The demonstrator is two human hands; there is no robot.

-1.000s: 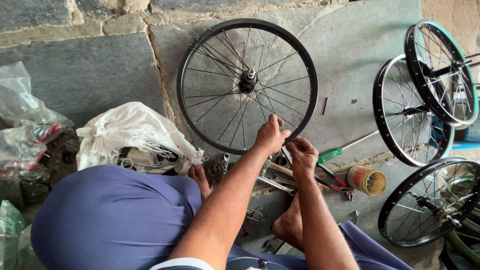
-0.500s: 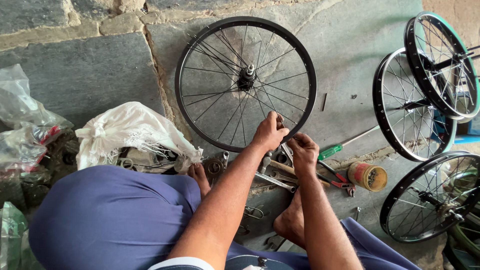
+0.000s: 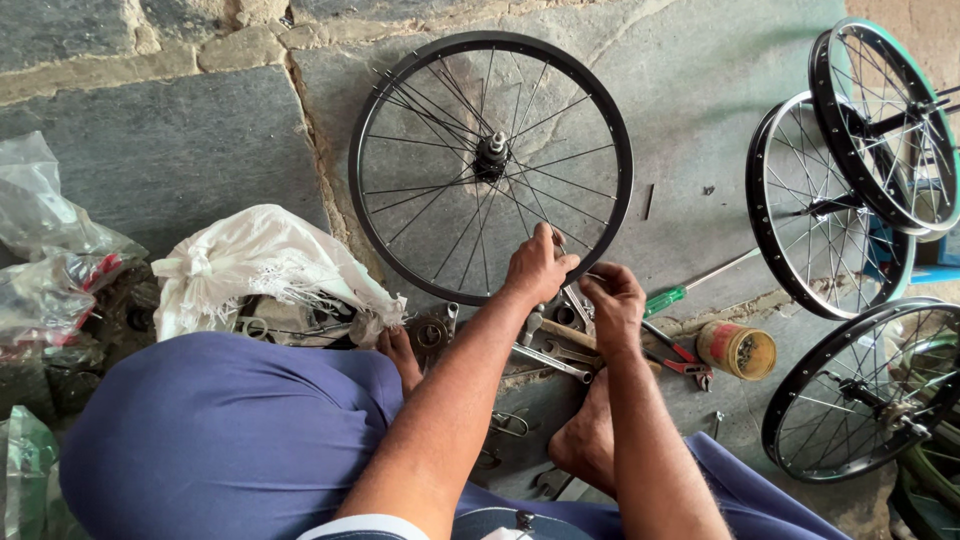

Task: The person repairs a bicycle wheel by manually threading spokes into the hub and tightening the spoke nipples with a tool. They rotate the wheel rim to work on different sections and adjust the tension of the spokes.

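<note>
Head view: the wheel (image 3: 490, 165) is lying flat on the stone floor, straight ahead of both hands. The left hand (image 3: 535, 265) is gripping its near rim; the right hand (image 3: 612, 300) is pinching a spoke end just beside it, equally near. A small can (image 3: 737, 350) of small parts is sitting to the right; a white bag (image 3: 255, 265) is lying to the left.

Bicycle wheel (image 3: 490, 165): black rim, thin steel spokes, dark hub at centre, no tyre. Lies flat on grey stone floor, in front of seated person's knees. Several spokes at upper left hang loose, bunched, ends short of rim. Near edge of rim lies under person's hands, above scattered tools.
</note>
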